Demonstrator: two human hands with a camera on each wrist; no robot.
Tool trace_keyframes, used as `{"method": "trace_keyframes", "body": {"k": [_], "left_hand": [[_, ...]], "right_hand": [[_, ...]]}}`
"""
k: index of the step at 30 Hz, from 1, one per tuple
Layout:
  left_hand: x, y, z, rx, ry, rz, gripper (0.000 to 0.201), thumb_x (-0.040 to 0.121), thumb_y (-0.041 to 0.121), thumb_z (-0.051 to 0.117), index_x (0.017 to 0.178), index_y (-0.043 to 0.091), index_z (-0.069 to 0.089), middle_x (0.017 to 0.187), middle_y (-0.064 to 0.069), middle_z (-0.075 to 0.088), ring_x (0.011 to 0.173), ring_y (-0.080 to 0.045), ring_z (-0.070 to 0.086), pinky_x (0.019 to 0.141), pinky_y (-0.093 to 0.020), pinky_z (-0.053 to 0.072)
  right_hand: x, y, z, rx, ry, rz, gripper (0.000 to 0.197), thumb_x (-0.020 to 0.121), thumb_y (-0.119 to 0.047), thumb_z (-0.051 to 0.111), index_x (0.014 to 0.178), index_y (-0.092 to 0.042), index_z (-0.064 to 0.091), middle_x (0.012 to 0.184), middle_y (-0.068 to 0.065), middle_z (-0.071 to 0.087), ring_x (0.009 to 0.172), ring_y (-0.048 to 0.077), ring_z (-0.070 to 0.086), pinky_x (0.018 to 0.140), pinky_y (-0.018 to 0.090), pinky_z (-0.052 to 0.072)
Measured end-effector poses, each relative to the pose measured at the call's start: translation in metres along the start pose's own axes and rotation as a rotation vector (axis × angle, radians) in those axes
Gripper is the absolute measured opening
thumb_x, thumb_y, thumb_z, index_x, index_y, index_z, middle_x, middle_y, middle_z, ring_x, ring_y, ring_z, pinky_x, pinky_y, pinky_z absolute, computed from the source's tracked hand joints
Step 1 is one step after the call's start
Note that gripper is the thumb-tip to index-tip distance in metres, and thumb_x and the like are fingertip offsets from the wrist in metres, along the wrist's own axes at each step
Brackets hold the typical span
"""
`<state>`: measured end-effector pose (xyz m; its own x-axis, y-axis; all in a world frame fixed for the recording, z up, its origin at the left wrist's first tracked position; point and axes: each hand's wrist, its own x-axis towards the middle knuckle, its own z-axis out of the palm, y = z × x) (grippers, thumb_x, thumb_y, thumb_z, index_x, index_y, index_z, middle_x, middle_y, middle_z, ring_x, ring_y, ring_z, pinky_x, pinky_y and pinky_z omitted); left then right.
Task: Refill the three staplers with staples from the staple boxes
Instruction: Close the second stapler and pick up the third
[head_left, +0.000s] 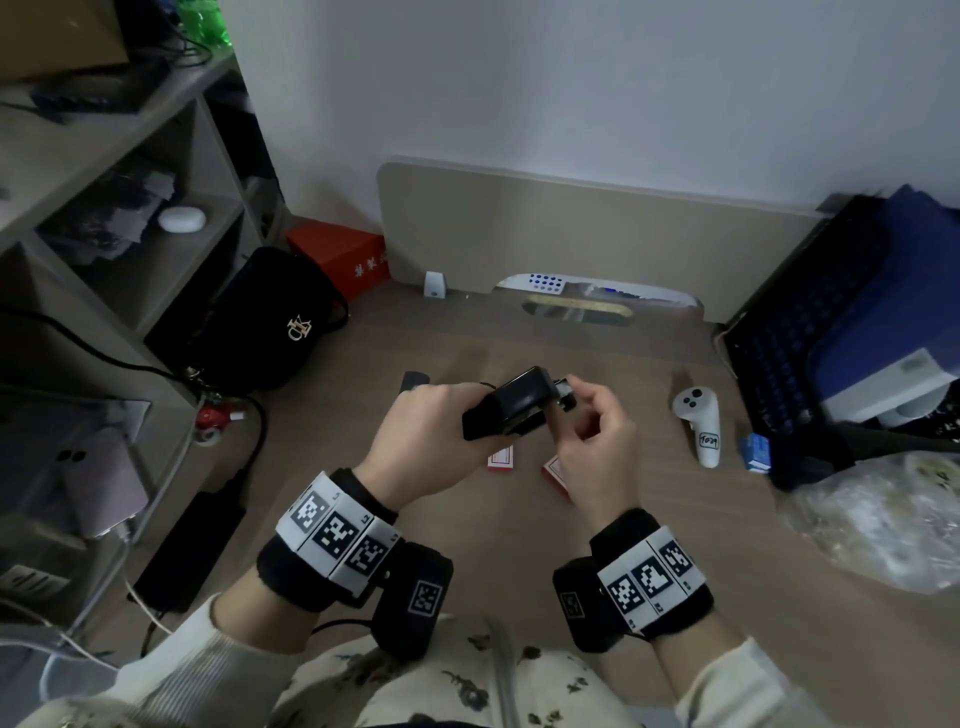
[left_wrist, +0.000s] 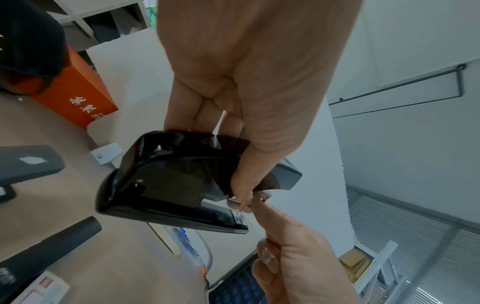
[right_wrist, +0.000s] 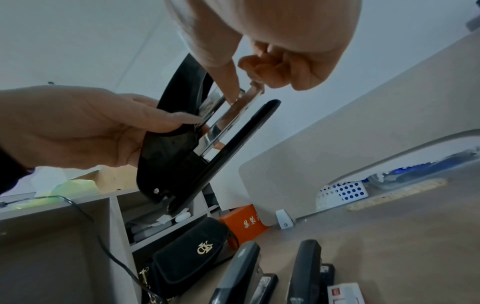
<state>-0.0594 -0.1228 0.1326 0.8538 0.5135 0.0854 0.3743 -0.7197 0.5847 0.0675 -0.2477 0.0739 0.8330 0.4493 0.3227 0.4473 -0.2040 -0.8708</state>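
My left hand (head_left: 426, 431) grips a black stapler (head_left: 514, 402) and holds it up above the desk. In the right wrist view its cover (right_wrist: 187, 82) is swung away from the shiny metal magazine (right_wrist: 228, 115). My right hand (head_left: 569, 397) pinches a thin metal piece (right_wrist: 255, 87) at the magazine's front end; I cannot tell whether it is a staple strip or the rail's tip. Two more staplers (right_wrist: 239, 273) (right_wrist: 306, 271) lie on the desk under my hands. Red-and-white staple boxes (head_left: 501, 460) (head_left: 556, 475) lie below my wrists.
A black handbag (head_left: 260, 322) and an orange box (head_left: 343, 254) stand at the left by the shelf unit (head_left: 104, 218). A white controller (head_left: 701, 421) and a small blue box (head_left: 756, 452) lie to the right, before a black crate (head_left: 805, 338). A plastic bag (head_left: 883, 519) sits near right.
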Motion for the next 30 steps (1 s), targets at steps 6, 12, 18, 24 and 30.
{"method": "trace_keyframes", "body": {"k": [6, 12, 18, 24, 30], "left_hand": [[-0.007, 0.006, -0.004, -0.025, 0.031, 0.024, 0.027, 0.081, 0.046, 0.072, 0.094, 0.022, 0.071, 0.070, 0.003, 0.066, 0.066, -0.015, 0.061, 0.057, -0.017, 0.039], [-0.007, 0.005, -0.005, -0.066, 0.012, -0.001, 0.027, 0.082, 0.046, 0.071, 0.097, 0.024, 0.071, 0.073, 0.005, 0.067, 0.067, -0.013, 0.061, 0.058, -0.022, 0.043], [-0.008, 0.008, -0.004, -0.073, 0.063, 0.009, 0.027, 0.083, 0.043, 0.072, 0.105, 0.027, 0.070, 0.072, 0.014, 0.061, 0.064, -0.007, 0.052, 0.058, -0.011, 0.039], [-0.008, 0.009, -0.006, -0.072, 0.074, -0.001, 0.031, 0.084, 0.042, 0.071, 0.110, 0.027, 0.068, 0.084, 0.009, 0.071, 0.076, -0.012, 0.063, 0.064, -0.019, 0.045], [-0.007, 0.009, -0.007, -0.093, 0.084, -0.025, 0.029, 0.083, 0.045, 0.071, 0.105, 0.026, 0.069, 0.077, 0.008, 0.069, 0.071, -0.011, 0.062, 0.062, -0.020, 0.044]], "right_hand": [[0.001, -0.007, -0.003, 0.037, 0.057, -0.012, 0.025, 0.083, -0.017, 0.071, 0.108, -0.014, 0.065, 0.055, -0.011, 0.035, 0.049, 0.006, 0.037, 0.055, 0.017, 0.036], [0.001, -0.010, -0.002, 0.014, 0.059, 0.005, 0.025, 0.082, -0.022, 0.072, 0.106, -0.018, 0.066, 0.055, -0.011, 0.034, 0.049, 0.007, 0.034, 0.054, 0.024, 0.036], [0.005, -0.014, -0.003, 0.116, 0.074, -0.024, 0.018, 0.083, -0.017, 0.071, 0.099, -0.009, 0.070, 0.053, -0.006, 0.030, 0.050, 0.010, 0.028, 0.052, 0.030, 0.033], [0.011, -0.018, -0.002, 0.185, 0.049, -0.017, 0.016, 0.080, -0.015, 0.074, 0.095, -0.016, 0.072, 0.066, -0.008, 0.047, 0.061, 0.011, 0.046, 0.060, 0.031, 0.041], [0.012, -0.016, 0.004, 0.171, 0.032, -0.018, 0.029, 0.075, -0.026, 0.076, 0.102, -0.034, 0.068, 0.086, -0.009, 0.057, 0.086, 0.021, 0.059, 0.080, 0.038, 0.048]]}}
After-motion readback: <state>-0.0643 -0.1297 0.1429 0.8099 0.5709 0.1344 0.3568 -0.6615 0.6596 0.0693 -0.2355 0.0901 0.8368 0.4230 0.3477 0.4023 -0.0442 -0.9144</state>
